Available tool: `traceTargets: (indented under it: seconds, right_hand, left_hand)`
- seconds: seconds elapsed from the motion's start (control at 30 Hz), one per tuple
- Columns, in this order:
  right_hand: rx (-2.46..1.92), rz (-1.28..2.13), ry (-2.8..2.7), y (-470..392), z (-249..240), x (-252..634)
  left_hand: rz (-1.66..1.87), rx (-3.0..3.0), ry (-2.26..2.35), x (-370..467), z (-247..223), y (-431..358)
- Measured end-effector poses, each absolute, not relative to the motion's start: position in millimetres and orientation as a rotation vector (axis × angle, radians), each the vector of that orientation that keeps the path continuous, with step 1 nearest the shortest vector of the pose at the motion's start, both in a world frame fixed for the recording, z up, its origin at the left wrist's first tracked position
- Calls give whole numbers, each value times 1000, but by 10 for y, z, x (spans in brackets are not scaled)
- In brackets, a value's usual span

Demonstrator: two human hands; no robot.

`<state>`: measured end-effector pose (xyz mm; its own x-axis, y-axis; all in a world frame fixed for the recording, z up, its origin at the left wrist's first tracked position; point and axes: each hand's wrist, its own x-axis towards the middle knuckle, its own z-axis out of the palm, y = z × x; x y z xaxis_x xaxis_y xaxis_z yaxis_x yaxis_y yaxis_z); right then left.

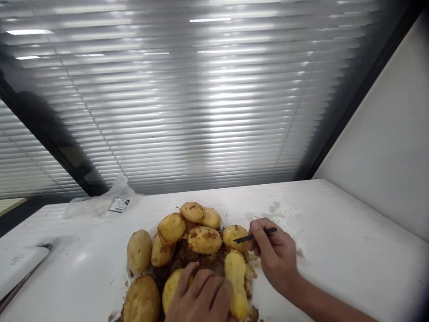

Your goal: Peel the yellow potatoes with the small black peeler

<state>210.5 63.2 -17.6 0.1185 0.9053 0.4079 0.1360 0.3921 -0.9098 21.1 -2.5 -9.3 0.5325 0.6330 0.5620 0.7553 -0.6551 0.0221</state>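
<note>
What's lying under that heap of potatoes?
Under the potatoes shows a brown mound of peelings on the white table. The left hand covers the part nearest the camera.
</note>
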Motion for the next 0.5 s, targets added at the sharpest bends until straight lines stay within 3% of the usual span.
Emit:
traceTargets:
  seconds: [0.27, 0.5]
  right_hand:
    - [-1035, 890, -1229, 691, -198, 2068]
    - [-1006, 949, -1155, 644, -130, 2056]
  left_hand:
    - [-1001, -2338, -1271, 341, -195, -96]
    - [-706, -2443, -1107, 149, 182, -36]
